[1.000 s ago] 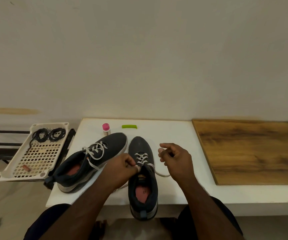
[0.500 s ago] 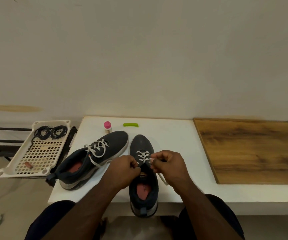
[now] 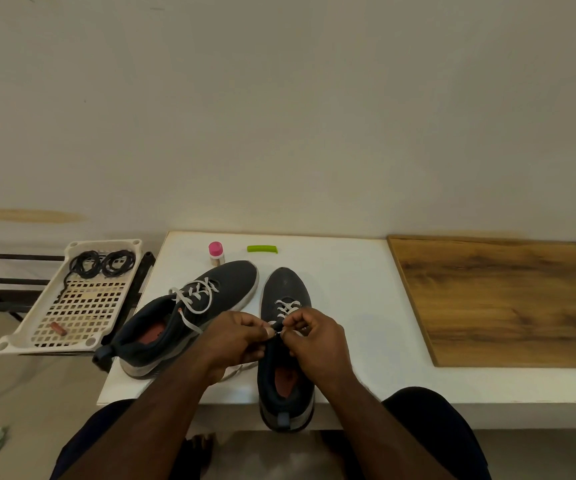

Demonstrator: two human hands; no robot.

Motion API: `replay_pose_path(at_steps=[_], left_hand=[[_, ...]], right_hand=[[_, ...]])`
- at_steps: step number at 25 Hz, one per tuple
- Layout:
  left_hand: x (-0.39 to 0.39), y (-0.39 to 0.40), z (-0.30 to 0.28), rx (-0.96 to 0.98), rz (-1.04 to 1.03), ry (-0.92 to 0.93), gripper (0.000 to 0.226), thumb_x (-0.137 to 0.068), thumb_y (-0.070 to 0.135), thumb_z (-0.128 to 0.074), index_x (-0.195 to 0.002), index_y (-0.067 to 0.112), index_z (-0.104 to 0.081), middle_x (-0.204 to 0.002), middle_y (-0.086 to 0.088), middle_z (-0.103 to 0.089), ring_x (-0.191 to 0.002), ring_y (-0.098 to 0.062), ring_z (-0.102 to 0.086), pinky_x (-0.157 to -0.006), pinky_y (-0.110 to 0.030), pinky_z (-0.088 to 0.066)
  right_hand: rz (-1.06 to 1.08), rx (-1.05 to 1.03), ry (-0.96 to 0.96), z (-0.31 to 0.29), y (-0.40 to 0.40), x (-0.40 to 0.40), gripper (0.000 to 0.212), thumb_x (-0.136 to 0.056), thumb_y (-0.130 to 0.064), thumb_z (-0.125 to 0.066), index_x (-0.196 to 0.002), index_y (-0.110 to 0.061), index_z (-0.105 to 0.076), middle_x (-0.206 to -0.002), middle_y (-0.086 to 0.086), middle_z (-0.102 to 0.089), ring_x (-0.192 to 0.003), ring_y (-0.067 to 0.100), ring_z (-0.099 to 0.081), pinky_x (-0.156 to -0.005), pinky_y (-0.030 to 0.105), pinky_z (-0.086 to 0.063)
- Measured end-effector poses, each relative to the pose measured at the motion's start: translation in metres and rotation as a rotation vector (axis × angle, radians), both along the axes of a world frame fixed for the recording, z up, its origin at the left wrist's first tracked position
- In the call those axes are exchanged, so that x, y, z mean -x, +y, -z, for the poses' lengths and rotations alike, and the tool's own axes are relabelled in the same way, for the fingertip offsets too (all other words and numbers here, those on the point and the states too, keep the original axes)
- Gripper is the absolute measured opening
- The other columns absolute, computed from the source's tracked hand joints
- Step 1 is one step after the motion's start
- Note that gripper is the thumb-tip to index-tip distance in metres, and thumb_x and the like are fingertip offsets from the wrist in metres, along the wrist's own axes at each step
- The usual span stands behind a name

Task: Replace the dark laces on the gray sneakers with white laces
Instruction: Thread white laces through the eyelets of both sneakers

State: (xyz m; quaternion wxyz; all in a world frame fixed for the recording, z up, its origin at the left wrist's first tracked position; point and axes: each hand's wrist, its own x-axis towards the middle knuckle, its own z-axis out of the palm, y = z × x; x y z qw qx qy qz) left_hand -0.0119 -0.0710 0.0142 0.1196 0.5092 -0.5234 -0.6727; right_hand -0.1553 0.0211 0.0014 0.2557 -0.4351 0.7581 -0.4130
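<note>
Pinched tight between curled fingers of the left hand (image 3: 234, 341) and right hand (image 3: 314, 341), the white lace (image 3: 285, 308) is held over the right gray sneaker (image 3: 285, 289).

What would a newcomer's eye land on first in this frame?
Both hands, left hand and right hand, meet over the right sneaker at the table's front edge, pinching its white lace. Coiled dark laces lie in the white basket at left.

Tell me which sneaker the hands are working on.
The right-hand sneaker, toe pointing straight away; both hands pinch its white lace. The other sneaker sits angled, untouched.
</note>
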Motion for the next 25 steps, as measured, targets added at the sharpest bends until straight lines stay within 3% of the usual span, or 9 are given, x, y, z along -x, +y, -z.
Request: replay_pose_path(at_steps=[12, 21, 25], left_hand=[[0.0001, 0.0000, 0.0043, 0.007, -0.002, 0.000, 0.008, -0.088, 0.008, -0.071, -0.092, 0.002, -0.075, -0.090, -0.021, -0.073, -0.077, -0.022, -0.067, -0.073, -0.030, -0.060], [-0.0019, -0.0027, 0.0060, -0.015, 0.022, 0.012, 0.011, -0.093, 0.001, -0.063, -0.098, 0.000, -0.072, -0.094, -0.022, -0.072, -0.078, -0.021, -0.068, -0.072, -0.030, -0.060], [-0.0031, -0.0052, 0.0072, 0.086, 0.095, -0.044, 0.016, -0.091, -0.006, -0.060, -0.098, 0.003, -0.071, -0.095, -0.023, -0.072, -0.076, -0.021, -0.070, -0.068, -0.027, -0.059]], right_hand=[[-0.021, -0.007, 0.043, 0.0012, -0.0004, -0.0002, 0.017, -0.085, -0.018, -0.073, -0.080, -0.033, -0.066, -0.076, -0.019, -0.066, -0.079, -0.005, -0.062, -0.066, 0.006, -0.048], [-0.024, -0.050, 0.108, 0.0032, -0.0011, -0.0024, 0.013, -0.085, -0.020, -0.071, -0.079, -0.030, -0.066, -0.073, -0.013, -0.066, -0.072, 0.002, -0.062, -0.066, 0.013, -0.050], [-0.046, -0.097, 0.150, 0.0043, -0.0026, -0.0027, 0.007, -0.086, -0.024, -0.069, -0.083, -0.028, -0.065, -0.076, -0.011, -0.067, -0.074, 0.005, -0.063, -0.071, 0.026, -0.055]])
